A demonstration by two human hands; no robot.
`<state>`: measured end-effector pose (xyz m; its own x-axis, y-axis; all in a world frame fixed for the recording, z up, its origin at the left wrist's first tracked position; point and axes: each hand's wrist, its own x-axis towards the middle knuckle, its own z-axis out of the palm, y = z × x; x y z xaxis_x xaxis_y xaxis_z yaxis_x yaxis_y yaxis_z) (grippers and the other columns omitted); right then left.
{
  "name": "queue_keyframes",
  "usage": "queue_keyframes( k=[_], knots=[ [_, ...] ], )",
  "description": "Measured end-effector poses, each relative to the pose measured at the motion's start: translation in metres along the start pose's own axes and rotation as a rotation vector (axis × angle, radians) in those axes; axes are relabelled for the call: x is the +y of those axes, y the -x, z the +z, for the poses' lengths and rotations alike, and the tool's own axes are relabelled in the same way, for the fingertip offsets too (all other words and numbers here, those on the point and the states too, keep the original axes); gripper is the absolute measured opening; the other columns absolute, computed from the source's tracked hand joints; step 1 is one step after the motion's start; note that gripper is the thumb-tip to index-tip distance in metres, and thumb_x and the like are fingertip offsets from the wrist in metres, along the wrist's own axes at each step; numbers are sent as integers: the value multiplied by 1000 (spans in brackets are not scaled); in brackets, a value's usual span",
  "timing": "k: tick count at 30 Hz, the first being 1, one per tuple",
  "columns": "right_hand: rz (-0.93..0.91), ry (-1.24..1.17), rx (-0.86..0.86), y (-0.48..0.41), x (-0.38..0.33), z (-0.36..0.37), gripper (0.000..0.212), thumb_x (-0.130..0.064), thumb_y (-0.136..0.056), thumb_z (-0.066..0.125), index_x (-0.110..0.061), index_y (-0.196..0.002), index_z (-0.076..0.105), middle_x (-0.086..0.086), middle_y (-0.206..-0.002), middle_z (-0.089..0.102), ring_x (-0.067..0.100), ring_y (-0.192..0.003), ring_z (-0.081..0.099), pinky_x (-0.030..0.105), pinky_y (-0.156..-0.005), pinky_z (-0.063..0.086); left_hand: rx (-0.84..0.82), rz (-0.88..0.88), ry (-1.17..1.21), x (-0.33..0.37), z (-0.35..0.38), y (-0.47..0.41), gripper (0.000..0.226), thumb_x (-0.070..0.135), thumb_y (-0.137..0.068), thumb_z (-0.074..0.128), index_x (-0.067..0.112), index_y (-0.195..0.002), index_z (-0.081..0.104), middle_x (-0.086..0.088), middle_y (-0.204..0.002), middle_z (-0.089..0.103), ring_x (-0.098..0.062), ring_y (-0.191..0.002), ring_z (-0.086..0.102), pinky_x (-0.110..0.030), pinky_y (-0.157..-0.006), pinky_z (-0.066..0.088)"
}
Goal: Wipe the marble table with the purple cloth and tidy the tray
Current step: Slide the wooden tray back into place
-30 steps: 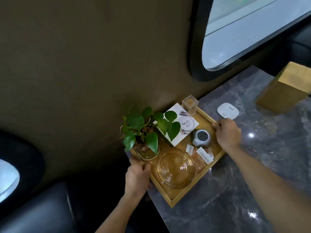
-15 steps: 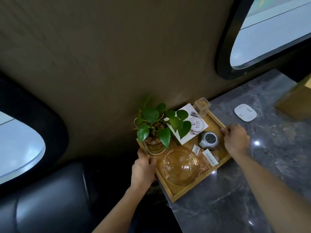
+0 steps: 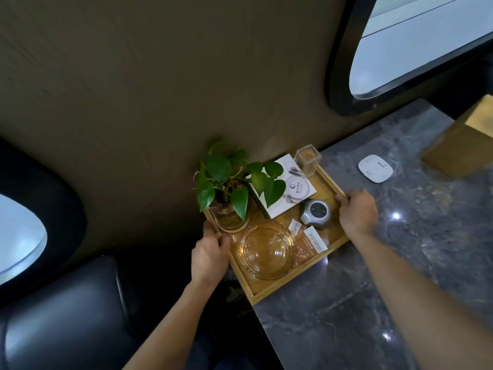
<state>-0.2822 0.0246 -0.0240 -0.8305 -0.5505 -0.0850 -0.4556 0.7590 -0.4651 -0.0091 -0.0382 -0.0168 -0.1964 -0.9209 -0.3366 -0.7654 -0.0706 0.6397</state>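
Left hand [image 3: 209,253], right hand [image 3: 356,210], gripping opposite rims, wooden tray [image 3: 269,291]

The tray [image 3: 269,291] sits on the table's [image 3: 360,303] left end, plant [image 3: 229,182] inside.

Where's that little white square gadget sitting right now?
The white gadget lies flat on the marble table, outside the wooden tray, right of it, beyond the right hand and near the wooden box.
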Motion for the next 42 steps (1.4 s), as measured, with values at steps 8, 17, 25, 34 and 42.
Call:
queue_keyframes(
  k=[8, 17, 25, 34, 42],
  knots=[
    [-17, 21, -17, 1, 0, -2, 29, -24, -92, 50, 2, -92, 62, 21, -104, 58, 37, -100, 54, 52, -87, 46, 19, -4, 3, 2, 0, 2, 33, 21, -92, 45, 12, -124, 41, 2, -68, 59, -25, -57, 63, -46, -60, 58],
    [-95, 147, -142, 4, 2, -18, 28, -25, -94, 42, -4, -101, 59, 18, -107, 58, 37, -102, 54, 45, -87, 45, -14, -61, -134, 12, -12, 0, 31, 32, -91, 48, 12, -114, 46, -5, -85, 63, -28, -73, 66, -42, -68, 58],
    [-120, 138, -164, 12, -1, -46, 33, -28, -94, 42, -11, -119, 55, 13, -123, 55, 36, -111, 52, 42, -95, 40, 114, 90, -331, 45, -34, 20, 21, 30, -92, 45, 11, -85, 51, -1, -65, 54, -21, -56, 54, -29, -52, 42],
    [-127, 105, -99, 10, 17, -90, 38, -25, -92, 48, -5, -125, 49, 18, -129, 51, 39, -115, 49, 45, -95, 40, -39, 231, -490, 95, -17, 61, 36, 44, -91, 39, 17, -103, 58, -7, -98, 68, -31, -92, 65, -37, -78, 50],
    [-7, 6, -33, 6, 48, -125, 40, -28, -92, 49, -9, -127, 46, 16, -130, 48, 37, -117, 49, 45, -93, 43, -128, 683, -404, 173, 43, 48, 39, 37, -91, 46, 12, -120, 50, -9, -123, 56, -26, -116, 50, -38, -96, 44]
  ],
)
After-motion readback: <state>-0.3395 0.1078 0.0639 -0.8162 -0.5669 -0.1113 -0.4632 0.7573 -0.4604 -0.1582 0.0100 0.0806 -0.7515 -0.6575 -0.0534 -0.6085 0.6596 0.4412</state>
